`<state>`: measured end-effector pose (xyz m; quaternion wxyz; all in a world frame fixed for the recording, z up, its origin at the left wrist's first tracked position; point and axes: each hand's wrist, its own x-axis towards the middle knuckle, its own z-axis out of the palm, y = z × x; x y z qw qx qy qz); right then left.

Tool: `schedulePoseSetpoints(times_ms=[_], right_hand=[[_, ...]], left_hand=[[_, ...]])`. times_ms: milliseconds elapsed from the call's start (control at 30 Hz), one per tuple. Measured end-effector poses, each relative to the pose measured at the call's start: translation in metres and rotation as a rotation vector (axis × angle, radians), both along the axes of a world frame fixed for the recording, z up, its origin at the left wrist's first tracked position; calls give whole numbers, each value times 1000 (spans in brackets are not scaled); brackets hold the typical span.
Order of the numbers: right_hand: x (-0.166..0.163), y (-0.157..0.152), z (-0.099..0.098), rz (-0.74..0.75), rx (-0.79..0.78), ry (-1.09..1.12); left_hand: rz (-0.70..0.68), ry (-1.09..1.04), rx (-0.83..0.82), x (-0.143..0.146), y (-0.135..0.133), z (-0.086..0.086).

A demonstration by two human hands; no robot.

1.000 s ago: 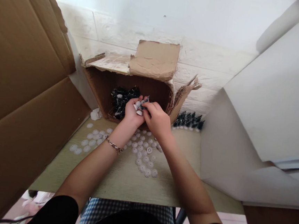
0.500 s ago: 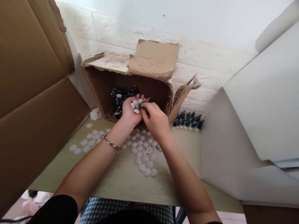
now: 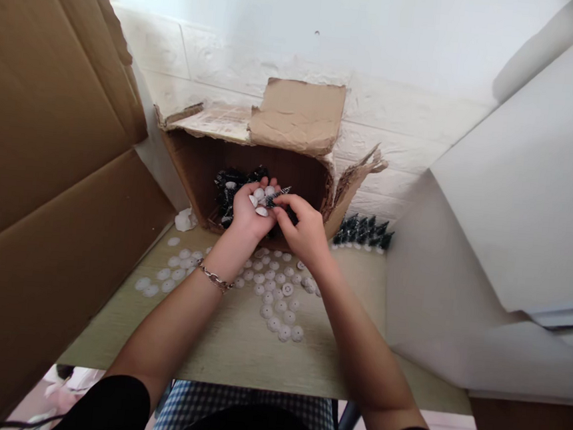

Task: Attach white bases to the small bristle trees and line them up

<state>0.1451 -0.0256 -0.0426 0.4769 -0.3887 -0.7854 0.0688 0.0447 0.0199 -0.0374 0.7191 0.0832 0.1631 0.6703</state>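
Observation:
My left hand (image 3: 251,210) is turned palm up and cupped round several white round bases (image 3: 259,194) at the mouth of the cardboard box. Over that palm, the thumb and fingers of my right hand (image 3: 301,226) pinch a miniature Christmas tree (image 3: 279,194), dark green with frosted tips. Its lower end is close to the bases; whether they touch I cannot tell. Behind my left hand, a heap of dark green miniature trees (image 3: 225,199) lies inside the box, partly hidden.
The torn cardboard box (image 3: 182,172) opens toward me against the white wall. Many white bases (image 3: 273,323) are spread over the table (image 3: 233,364). Rows of miniature trees on white bases (image 3: 364,232) stand right of the box. Cardboard (image 3: 40,220) and white panels (image 3: 513,195) flank the table.
My right hand has shifted slightly with the tree between its fingers, and more of the tree shows. My left hand stays cupped round the bases. The whole view has moved a little.

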Motion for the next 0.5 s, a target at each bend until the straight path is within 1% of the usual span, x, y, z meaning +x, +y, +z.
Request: schedulePoseSetpoints(times_ms=[133,300,500], right_hand=[[0,1,0,15,-22,46],[1,2,-2,-24,-66,79],[4,5,-3,-30,-96,127]], left_hand=[[-12,-8,2,0,0,-1],[-3,-22,4,2,1,-5],[-33,-42,-10,3,-2,-2]])
